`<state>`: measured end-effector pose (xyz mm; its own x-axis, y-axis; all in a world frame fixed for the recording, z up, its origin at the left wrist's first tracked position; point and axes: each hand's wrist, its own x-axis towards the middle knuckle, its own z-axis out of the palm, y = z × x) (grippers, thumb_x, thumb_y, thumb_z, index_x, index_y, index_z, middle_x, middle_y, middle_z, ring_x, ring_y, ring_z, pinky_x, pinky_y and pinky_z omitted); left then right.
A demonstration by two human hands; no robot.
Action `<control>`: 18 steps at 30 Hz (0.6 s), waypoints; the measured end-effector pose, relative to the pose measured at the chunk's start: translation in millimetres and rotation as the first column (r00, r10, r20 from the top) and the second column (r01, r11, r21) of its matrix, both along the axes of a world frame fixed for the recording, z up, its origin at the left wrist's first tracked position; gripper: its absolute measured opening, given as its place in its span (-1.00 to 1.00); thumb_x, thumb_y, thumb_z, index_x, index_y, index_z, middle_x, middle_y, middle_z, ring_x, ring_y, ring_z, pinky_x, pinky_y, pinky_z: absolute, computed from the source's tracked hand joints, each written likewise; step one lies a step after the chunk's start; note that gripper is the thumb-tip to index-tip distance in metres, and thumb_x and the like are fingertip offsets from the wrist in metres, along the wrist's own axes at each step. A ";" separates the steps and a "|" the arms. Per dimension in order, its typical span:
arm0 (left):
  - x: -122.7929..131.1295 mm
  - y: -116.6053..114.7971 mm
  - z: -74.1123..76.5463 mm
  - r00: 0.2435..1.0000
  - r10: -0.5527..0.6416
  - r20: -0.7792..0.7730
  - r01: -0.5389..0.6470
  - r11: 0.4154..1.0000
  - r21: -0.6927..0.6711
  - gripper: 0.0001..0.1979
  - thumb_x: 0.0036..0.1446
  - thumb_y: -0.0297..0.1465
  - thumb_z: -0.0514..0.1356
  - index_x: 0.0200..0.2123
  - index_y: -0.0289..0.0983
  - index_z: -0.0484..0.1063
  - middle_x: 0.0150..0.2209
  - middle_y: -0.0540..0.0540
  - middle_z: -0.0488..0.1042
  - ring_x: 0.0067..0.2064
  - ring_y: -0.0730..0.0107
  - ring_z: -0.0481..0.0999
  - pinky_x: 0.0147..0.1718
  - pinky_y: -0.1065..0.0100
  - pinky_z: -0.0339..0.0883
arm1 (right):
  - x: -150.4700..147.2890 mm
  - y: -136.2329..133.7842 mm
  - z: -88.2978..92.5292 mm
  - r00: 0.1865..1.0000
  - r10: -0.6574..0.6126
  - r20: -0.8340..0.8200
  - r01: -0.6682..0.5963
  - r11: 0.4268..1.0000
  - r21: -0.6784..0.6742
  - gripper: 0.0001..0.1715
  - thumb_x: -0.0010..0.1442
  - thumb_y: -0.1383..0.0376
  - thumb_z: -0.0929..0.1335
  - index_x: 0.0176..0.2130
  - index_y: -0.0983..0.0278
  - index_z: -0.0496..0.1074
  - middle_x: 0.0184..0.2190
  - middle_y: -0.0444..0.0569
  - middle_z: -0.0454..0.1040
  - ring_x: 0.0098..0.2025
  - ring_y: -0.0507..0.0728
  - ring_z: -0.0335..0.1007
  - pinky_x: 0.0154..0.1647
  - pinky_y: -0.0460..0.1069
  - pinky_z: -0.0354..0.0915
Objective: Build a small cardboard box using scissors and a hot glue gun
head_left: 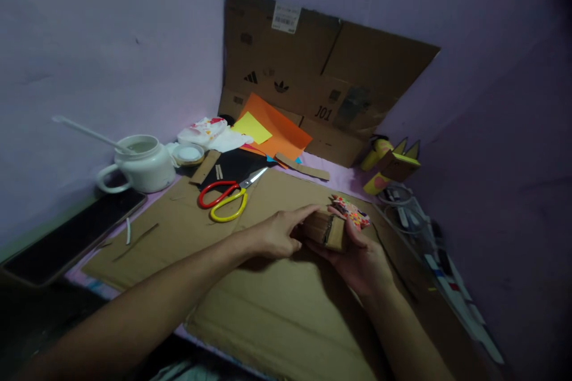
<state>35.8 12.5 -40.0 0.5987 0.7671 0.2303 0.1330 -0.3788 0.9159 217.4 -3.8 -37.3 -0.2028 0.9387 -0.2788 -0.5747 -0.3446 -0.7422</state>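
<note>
A lilac-covered worktop (343,175) in a purple-walled corner carries a large flat cardboard sheet (250,303), the landmark for everything here. Beyond its far edge stands a broad cardboard panel (277,53) with printed logos and a white label. Off the sheet's left side lies a dark phone (75,238). Past its far edge, orange paper (286,128) leans against the panel, with a smaller yellow paper (252,126) over it. By the sheet's far-left edge is a white mug (145,166) with a pale stick rising from it.

Over the sheet, right of its middle, two bare hands hold one thing between them. The left hand's (277,235) fingers pinch one end of it, the index finger laid along the top; the right hand's (366,259) fingers cup the other end from below, thumb against its side. Near the sheet's far edge rest scissors (243,187) with one red and one yellow handle, blades parted slightly. The held thing is a small brown cardboard block (318,226), raised above the sheet. Just behind it shows a smaller, brightly spotted piece (353,212); whether they touch cannot be told. Smallest, a thin white strip (128,231) lies on the sheet's left part.
</note>
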 end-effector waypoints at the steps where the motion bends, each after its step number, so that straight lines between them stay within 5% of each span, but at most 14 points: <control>1: -0.6 -0.5 -0.3 1.000 0.022 -0.019 -0.022 0.999 0.040 -0.22 -0.16 -0.66 0.11 0.20 -0.18 0.12 0.06 -0.11 0.41 0.04 0.18 0.40 -0.04 0.29 0.28 | -0.1 -0.1 -0.1 1.000 -0.003 -0.004 0.003 1.000 -0.003 -0.62 -0.02 0.17 0.43 -0.15 0.14 0.42 -0.21 -0.06 0.56 -0.16 0.27 0.48 -0.15 0.26 0.37; 8: 3.1 -6.2 0.3 0.994 0.106 -0.007 -0.104 0.989 0.109 -0.31 -0.14 -0.67 0.12 0.13 -0.21 0.22 0.07 -0.13 0.39 0.07 0.20 0.36 0.04 0.29 0.19 | 0.3 1.3 -2.5 0.998 0.032 -0.063 -0.034 0.999 -0.039 -0.63 0.06 0.16 0.38 -0.10 0.17 0.42 -0.18 -0.03 0.57 -0.13 0.28 0.48 -0.10 0.27 0.36; 14: 11.8 -4.8 -6.3 0.954 0.283 0.101 -0.275 0.958 -0.086 -0.17 -0.11 -0.58 0.20 0.24 -0.25 -0.05 0.06 -0.25 0.37 -0.07 0.21 0.45 -0.13 0.26 0.34 | -0.3 0.8 6.7 0.982 -0.008 -0.188 0.004 1.000 -0.024 -0.67 0.24 0.18 0.20 -0.09 0.15 0.45 -0.23 -0.06 0.60 -0.18 0.23 0.51 -0.02 0.30 0.30; 18: 15.7 -2.4 -8.4 0.927 0.327 0.183 -0.286 0.934 -0.216 -0.42 -0.13 -0.60 0.20 0.05 -0.32 0.30 -0.12 -0.19 0.48 -0.27 0.37 0.48 -0.30 0.39 0.36 | -6.2 -1.1 9.4 0.960 -0.117 -0.254 0.126 0.992 0.017 -0.61 0.27 0.15 0.15 -0.12 0.15 0.47 -0.22 -0.07 0.60 -0.13 0.21 0.49 0.05 0.28 0.25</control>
<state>51.5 10.1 -48.4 0.2801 0.9457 0.1652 0.0109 -0.1752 0.9845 211.2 -4.9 -27.8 -0.1464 0.9684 -0.2018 -0.7809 -0.2384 -0.5774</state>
